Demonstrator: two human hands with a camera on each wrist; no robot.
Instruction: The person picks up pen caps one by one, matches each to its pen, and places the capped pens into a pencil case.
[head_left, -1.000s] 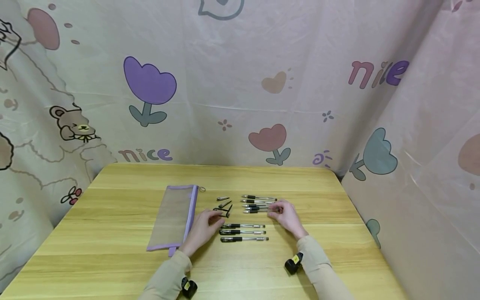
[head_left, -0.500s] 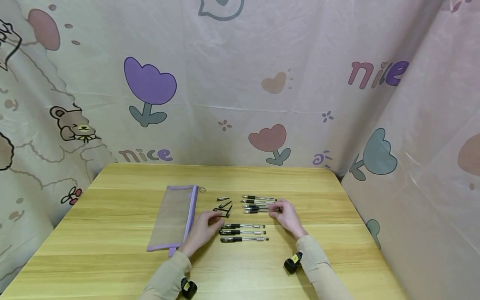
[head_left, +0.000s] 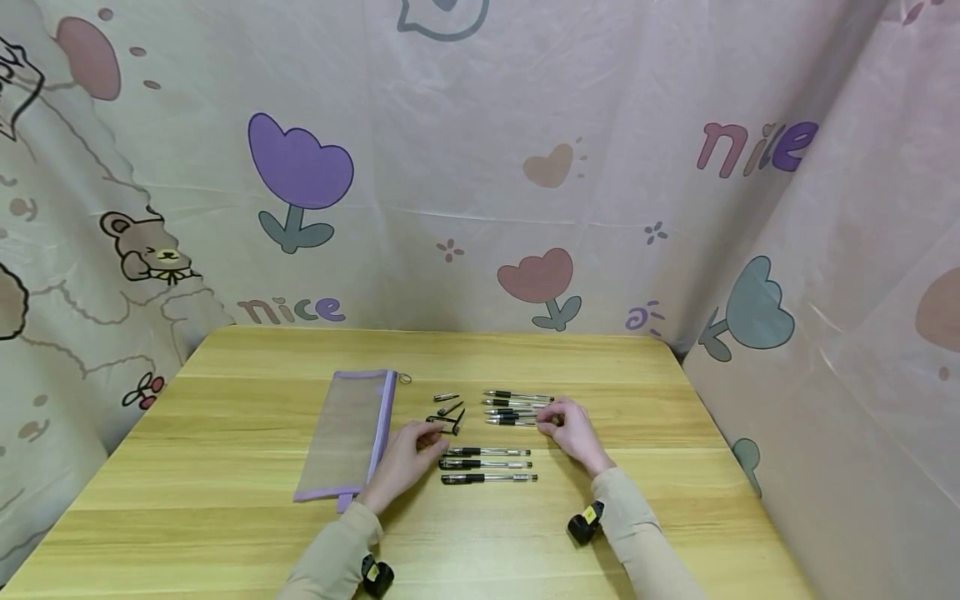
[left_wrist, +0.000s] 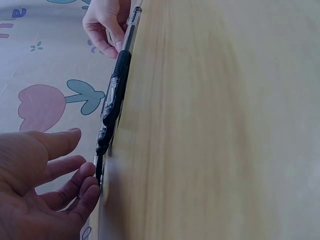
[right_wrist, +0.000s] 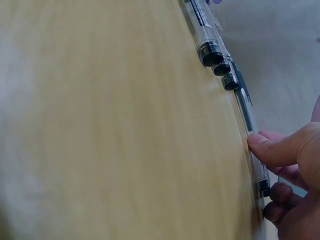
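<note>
My right hand (head_left: 567,429) pinches the rear end of an uncapped gel pen (head_left: 510,422) between thumb and fingers. It is the nearest of several uncapped pens lying side by side, tips to the left. In the right wrist view the thumb lies on the clear barrel of this pen (right_wrist: 255,155). My left hand (head_left: 408,454) rests beside the loose black pen caps (head_left: 457,423), its thumb apart from its loosely bent fingers. Three capped gel pens (head_left: 487,464) lie parallel in front, between both hands; the left fingers are close to their capped ends.
A mesh zip pouch (head_left: 348,433) with purple edging lies flat left of the pens, partly behind the left forearm. More caps (head_left: 446,397) lie behind the left hand. The wooden table (head_left: 600,367) ends at a printed curtain (head_left: 420,275) behind and at the sides.
The pen in my right hand has shifted slightly away from me, closer against the row of uncapped pens. My left hand has stayed in place.
</note>
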